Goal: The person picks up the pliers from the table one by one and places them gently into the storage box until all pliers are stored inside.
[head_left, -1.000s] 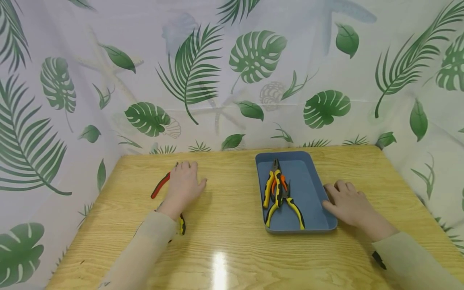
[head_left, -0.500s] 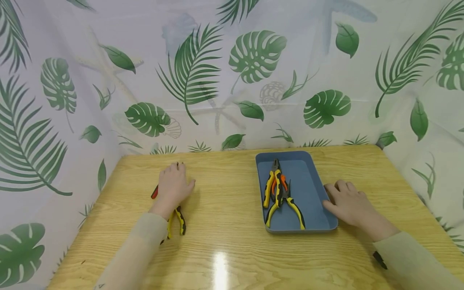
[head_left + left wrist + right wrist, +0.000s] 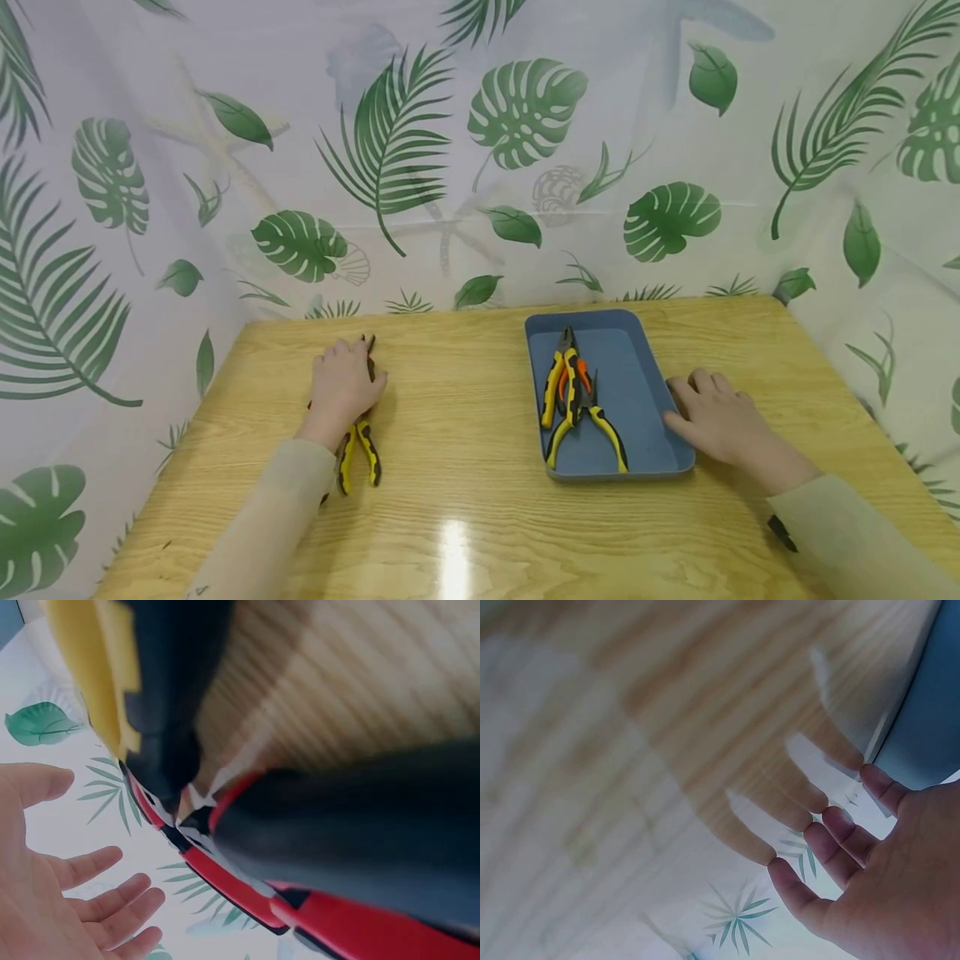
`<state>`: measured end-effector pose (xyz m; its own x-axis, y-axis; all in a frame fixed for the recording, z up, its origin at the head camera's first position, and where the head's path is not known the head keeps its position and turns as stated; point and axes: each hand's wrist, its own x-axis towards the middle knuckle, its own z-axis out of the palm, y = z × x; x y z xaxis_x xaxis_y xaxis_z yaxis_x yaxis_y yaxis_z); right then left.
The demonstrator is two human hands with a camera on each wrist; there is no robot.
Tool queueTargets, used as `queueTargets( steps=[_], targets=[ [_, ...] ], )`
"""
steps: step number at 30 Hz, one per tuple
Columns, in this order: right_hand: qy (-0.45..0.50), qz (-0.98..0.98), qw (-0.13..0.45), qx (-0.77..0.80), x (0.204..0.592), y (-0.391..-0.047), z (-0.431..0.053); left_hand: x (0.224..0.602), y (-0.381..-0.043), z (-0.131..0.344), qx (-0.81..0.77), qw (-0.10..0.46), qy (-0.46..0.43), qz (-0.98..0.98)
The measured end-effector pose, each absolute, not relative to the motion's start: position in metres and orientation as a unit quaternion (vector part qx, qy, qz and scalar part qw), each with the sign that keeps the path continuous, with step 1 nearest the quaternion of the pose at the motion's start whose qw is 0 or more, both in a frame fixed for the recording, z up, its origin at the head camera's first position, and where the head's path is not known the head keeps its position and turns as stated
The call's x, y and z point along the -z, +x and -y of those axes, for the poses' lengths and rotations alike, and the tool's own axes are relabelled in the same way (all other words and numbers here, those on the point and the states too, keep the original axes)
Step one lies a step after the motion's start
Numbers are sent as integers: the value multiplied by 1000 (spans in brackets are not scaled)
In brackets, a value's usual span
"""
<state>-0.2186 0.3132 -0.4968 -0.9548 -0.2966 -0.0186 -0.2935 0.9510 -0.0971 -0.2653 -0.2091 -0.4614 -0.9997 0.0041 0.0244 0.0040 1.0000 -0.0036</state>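
Note:
My left hand (image 3: 341,383) is over the pliers at the left of the table, partly covering them. In the left wrist view its fingers (image 3: 101,907) are spread and hold nothing. Yellow-and-black pliers (image 3: 362,458) show their handles below this hand. Red-and-black pliers (image 3: 232,889) lie there too, mostly hidden under the hand in the head view. My right hand (image 3: 712,417) rests beside the right wall of a blue tray (image 3: 630,400), its fingertips on the tabletop and its thumb near the tray wall. It holds nothing.
Inside the tray are several pliers: yellow-and-black ones (image 3: 611,437) and an orange-handled tool (image 3: 583,372) partly beneath them. The wooden table (image 3: 450,400) ends at a leaf-print cloth (image 3: 420,275) behind and at both sides.
My left hand has moved left over the pliers, uncovering the yellow-and-black handles and covering the red ones. My right hand stays by the tray. The head view has shifted slightly.

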Motion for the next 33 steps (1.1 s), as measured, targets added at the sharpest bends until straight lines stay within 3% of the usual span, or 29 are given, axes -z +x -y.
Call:
queueTargets(
  steps=[16,33],
  targets=[
    [-145,-988,32,46,495,-219,-312,465,-270,221,1,23,12,1000],
    [-140,-988,38,47,494,-219,-312,460,-282,225,41,-97,83,991]
  ],
)
